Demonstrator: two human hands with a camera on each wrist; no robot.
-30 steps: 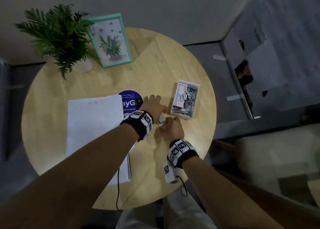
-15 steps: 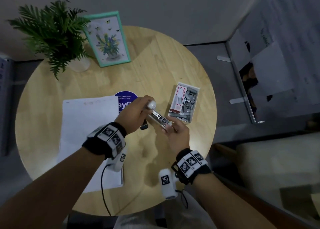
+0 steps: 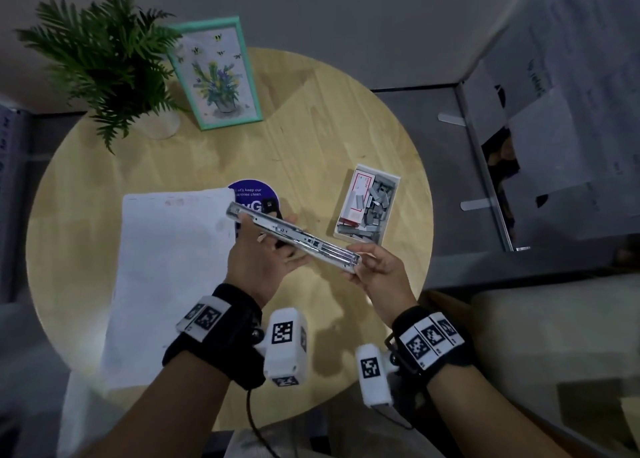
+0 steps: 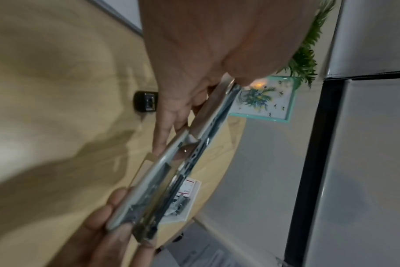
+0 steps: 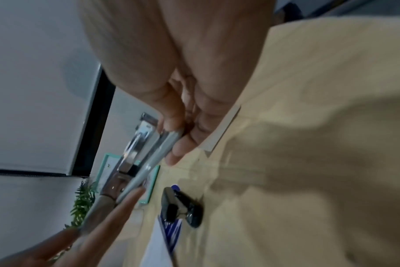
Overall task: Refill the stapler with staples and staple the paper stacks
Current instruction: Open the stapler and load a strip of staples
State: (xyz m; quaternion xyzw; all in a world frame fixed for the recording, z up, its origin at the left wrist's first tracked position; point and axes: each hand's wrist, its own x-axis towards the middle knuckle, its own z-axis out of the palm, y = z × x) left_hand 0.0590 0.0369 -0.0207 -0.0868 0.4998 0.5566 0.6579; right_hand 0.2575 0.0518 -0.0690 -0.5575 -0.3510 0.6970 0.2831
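Note:
A silver stapler [image 3: 294,232], swung open into one long strip, is held in the air above the round wooden table [image 3: 166,156]. My left hand [image 3: 263,253] grips its left half, thumb on top and fingers underneath. My right hand [image 3: 375,267] pinches its right end. The left wrist view shows the open stapler [image 4: 189,153] edge-on with its metal channel; in the right wrist view the stapler [image 5: 149,153] runs away from my fingers. A white box of loose staple strips [image 3: 367,205] lies to the right. The white paper stack [image 3: 173,267] lies to the left.
A small black object [image 3: 270,205] sits on a purple round sticker [image 3: 252,189] just beyond the stapler. A potted fern [image 3: 104,59] and a teal picture frame [image 3: 218,73] stand at the far edge. Grey floor and furniture lie off the table's right side.
The stapler has come up off the table and unfolded from a short closed shape into a long open strip. Both hands have risen toward the camera and moved apart.

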